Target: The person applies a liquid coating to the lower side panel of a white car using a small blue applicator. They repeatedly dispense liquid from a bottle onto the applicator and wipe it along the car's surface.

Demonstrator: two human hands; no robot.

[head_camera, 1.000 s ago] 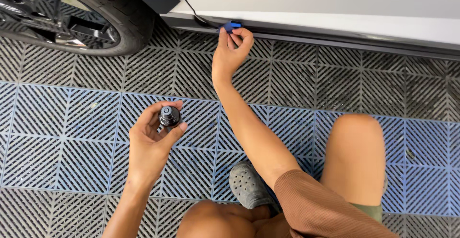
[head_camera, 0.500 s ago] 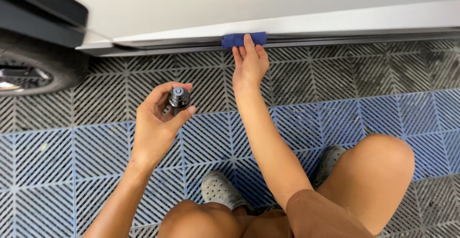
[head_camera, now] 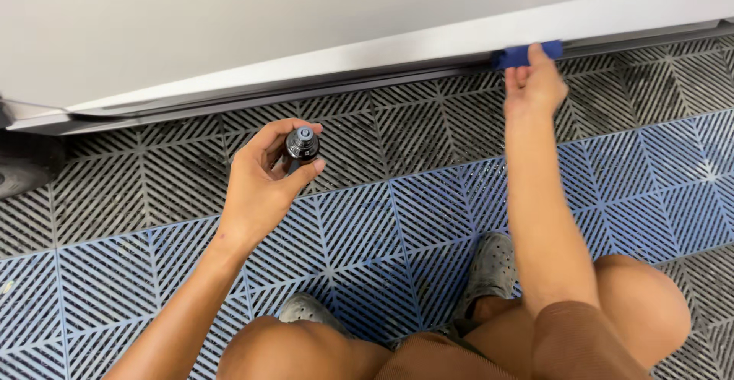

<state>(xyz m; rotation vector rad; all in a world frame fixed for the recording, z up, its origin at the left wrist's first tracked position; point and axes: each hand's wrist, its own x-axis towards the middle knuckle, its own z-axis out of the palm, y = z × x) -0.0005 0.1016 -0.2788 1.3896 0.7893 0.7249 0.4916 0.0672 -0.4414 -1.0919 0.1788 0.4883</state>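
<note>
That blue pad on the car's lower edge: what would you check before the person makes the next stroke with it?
1. Blue pad pressed against the sill trim of the white car: ok, the right hand holds it there with its fingertips.
2. Small dark bottle held securely: ok, the left hand wraps around it.
3. Bottle upright: ok, top facing up.
4. Bottle closed: cannot tell.
5. Pad loaded with product: cannot tell.
6. Footing steady: ok, both grey shoes sit flat on the grid floor tiles.
</note>
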